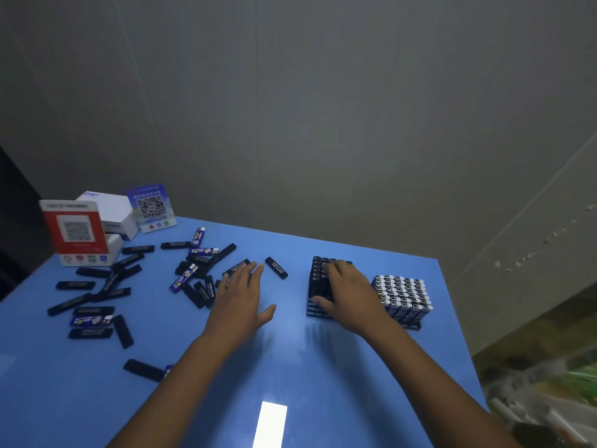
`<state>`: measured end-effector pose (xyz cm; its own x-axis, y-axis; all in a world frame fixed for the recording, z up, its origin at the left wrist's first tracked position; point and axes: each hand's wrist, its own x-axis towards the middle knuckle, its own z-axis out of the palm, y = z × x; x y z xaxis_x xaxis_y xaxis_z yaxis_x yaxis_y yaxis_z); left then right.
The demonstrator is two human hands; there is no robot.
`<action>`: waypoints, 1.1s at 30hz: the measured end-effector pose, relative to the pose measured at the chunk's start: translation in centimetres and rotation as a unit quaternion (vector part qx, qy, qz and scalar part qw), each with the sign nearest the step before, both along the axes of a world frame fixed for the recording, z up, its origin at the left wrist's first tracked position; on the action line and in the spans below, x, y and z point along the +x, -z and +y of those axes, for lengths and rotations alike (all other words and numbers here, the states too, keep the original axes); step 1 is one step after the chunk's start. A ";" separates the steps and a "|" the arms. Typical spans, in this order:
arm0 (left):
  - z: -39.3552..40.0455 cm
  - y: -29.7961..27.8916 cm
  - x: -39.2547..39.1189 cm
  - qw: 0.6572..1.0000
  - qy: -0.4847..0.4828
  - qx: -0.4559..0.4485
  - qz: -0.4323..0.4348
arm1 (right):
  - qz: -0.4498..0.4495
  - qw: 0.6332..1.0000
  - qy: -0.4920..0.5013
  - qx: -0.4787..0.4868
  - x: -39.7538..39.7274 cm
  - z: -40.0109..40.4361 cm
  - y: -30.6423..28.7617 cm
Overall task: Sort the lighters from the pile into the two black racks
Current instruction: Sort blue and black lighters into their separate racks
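Blue table point(290, 367) under grey wall point(323, 108), lighters point(193, 276) scattered.

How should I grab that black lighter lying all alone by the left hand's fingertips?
Pinch the lone black lighter across its narrow sides near the middle, coming from above. It lies flat and slanted on the blue table, with bare space around it, so fingers fit on both sides.

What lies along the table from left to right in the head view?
Red QR code stand → blue QR code stand → left hand → lone black lighter → right hand → rack of blue lighters.
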<state>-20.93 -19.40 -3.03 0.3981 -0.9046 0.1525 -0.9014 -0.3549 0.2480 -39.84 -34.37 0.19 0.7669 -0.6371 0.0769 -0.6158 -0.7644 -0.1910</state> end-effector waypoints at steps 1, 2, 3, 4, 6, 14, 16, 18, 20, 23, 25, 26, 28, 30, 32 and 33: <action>0.8 -0.3 -0.5 1.000 -0.002 0.002 0.000 | 0.000 1.000 -0.006 -0.001 -0.3 0.6 -0.1; 1.7 -0.7 -0.9 1.000 -0.005 0.006 -0.002 | 0.001 1.000 -0.012 0.001 -0.5 1.3 -0.2; 2.6 -1.0 -1.3 1.000 -0.010 0.009 -0.002 | 0.003 1.000 -0.018 0.004 -0.8 2.1 -0.3; 3.5 -1.3 -1.7 1.000 -0.016 0.009 0.001 | 0.005 1.000 -0.024 0.006 -1.0 2.9 -0.5; 5.4 -2.0 -2.5 1.000 -0.025 0.015 0.005 | 0.011 0.999 -0.036 0.006 -1.4 4.5 -0.8; 14.2 -2.1 -5.3 0.997 -0.057 0.045 0.025 | 0.003 0.998 -0.064 0.027 -2.6 11.0 -1.4; 16.1 -1.9 -5.4 0.996 -0.062 0.046 0.034 | 0.001 0.997 -0.068 0.034 -2.5 12.3 -1.3; 17.7 -1.7 -5.1 0.996 -0.070 0.043 0.039 | -0.003 0.997 -0.072 0.037 -2.0 13.4 -1.4; 18.8 -1.7 -4.4 0.996 -0.074 0.040 0.043 | 0.000 0.996 -0.076 0.038 -1.3 14.4 -1.4; 19.8 -1.6 -2.7 0.995 -0.074 0.036 0.047 | 0.005 0.997 -0.076 0.034 0.1 15.4 -1.4; 20.0 -1.5 -1.1 0.996 -0.070 0.036 0.045 | 0.007 0.997 -0.072 0.030 1.4 15.8 -1.3; 20.0 -1.4 -0.2 0.996 -0.067 0.034 0.048 | 0.008 0.997 -0.069 0.027 2.1 15.9 -1.4; 20.1 -1.4 1.7 0.997 -0.057 0.025 0.055 | 0.009 0.998 -0.059 0.021 3.8 16.2 -1.4; 20.2 -1.7 4.0 0.997 -0.040 0.025 0.060 | 0.011 0.999 -0.044 0.017 5.7 16.4 -1.4; 20.4 -1.7 6.6 0.997 -0.029 0.034 0.069 | 0.010 0.999 -0.027 0.024 7.7 16.9 -1.3; 20.6 -1.7 8.0 0.997 -0.026 0.038 0.070 | 0.008 0.999 -0.021 0.027 8.7 17.1 -1.2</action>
<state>-12.88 1.19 -1.30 0.4574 -0.8889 0.0244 -0.8399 -0.4228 0.3402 -31.14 -17.23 1.40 0.7936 -0.6077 0.0305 -0.5872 -0.7781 -0.2232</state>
